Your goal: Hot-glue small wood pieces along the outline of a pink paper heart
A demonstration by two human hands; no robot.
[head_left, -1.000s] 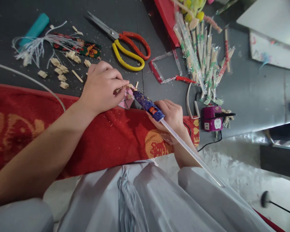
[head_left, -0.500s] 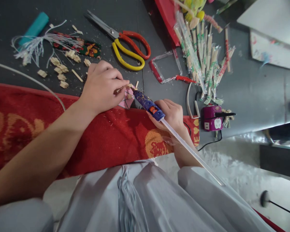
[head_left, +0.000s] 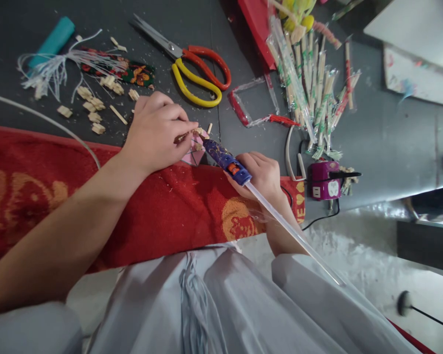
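My right hand (head_left: 260, 172) is closed around a blue hot glue gun (head_left: 225, 160) with an orange part on its side. A long clear glue stick (head_left: 295, 233) sticks out of its back end, down past my forearm. The nozzle points at a small piece made of pale wooden bits (head_left: 198, 132), which the fingertips of my left hand (head_left: 158, 130) pinch. Part of that piece is hidden by my fingers. Just under it lies a pink patterned paper (head_left: 194, 155), at the edge of a red towel (head_left: 162, 206). A short wooden stick (head_left: 209, 129) shows beside the nozzle.
Scissors (head_left: 197, 73) with red and yellow handles lie beyond my hands. Small wooden pieces (head_left: 92, 104), white strings (head_left: 59, 66) and a teal roll (head_left: 55, 39) are at the left. Wrapped stick bundles (head_left: 306, 83) and a purple power socket (head_left: 324, 181) with a cord stand at the right.
Both hands keep nearly the same place, with the glue gun's nozzle still at the wooden piece. The orange part on the gun looks slightly shifted.
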